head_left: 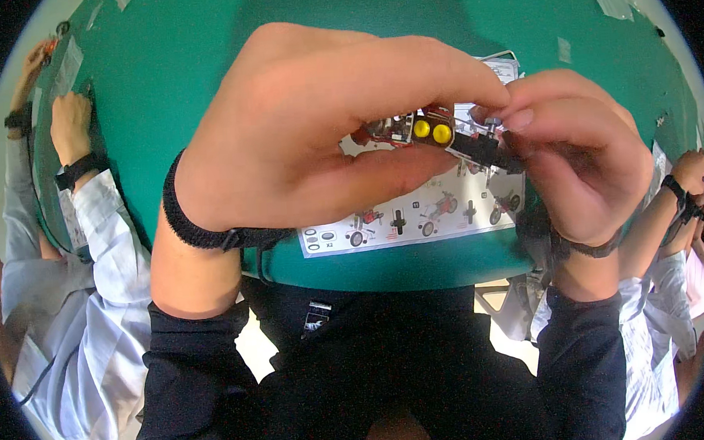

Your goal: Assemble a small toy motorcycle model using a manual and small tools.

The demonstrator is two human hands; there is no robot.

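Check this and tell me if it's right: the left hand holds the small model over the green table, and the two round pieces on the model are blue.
The colour is wrong: the head view shows the two round pieces are yellow. The rest stands.

Left hand (pixel 306 122) curls beside the right hand (pixel 585 145), both pinching.

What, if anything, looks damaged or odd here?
Nothing stands out. The left hand and right hand hold a small model assembly above an illustrated instruction sheet; no spill or damage shows, though the hands hide parts.
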